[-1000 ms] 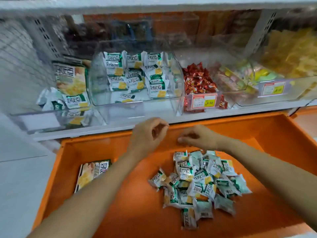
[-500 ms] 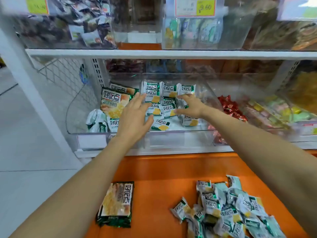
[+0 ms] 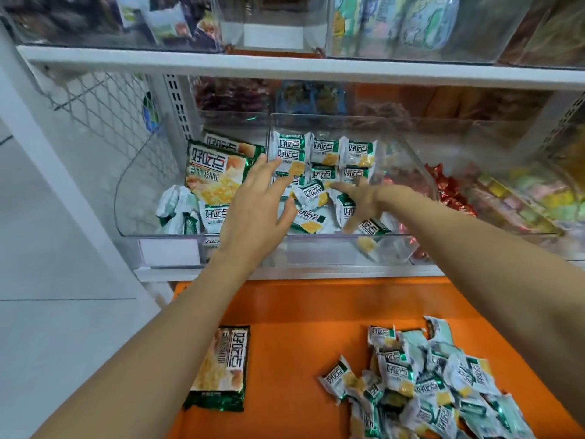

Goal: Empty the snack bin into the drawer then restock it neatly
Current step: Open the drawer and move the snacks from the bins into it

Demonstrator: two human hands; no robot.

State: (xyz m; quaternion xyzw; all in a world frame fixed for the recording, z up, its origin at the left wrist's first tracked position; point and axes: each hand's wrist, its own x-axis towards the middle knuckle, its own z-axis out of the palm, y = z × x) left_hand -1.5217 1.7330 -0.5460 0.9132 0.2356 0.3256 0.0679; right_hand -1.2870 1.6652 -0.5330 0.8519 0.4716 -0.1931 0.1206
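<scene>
A clear plastic snack bin (image 3: 319, 250) on the lower shelf holds several small green-and-white snack packets (image 3: 326, 153), some standing in rows at the back, others loose in front. My left hand (image 3: 256, 210) reaches into the bin with fingers spread and straight, touching the packets on the left. My right hand (image 3: 361, 201) is inside too, fingers spread over the loose packets. Below, the orange drawer (image 3: 294, 315) holds a pile of the same small packets (image 3: 421, 381) at the right and one large green snack bag (image 3: 221, 365) at the left.
A neighbouring clear bin on the left holds large snack bags (image 3: 215, 172) and crumpled wrappers. Red-wrapped sweets (image 3: 449, 188) and pastel sweets fill bins to the right. A white shelf board (image 3: 285, 66) with more bins runs overhead. White floor lies to the left.
Both hands rose from the drawer into the shelf bin and now spread over the packets there. The view tilted upward and moved closer to the shelf.
</scene>
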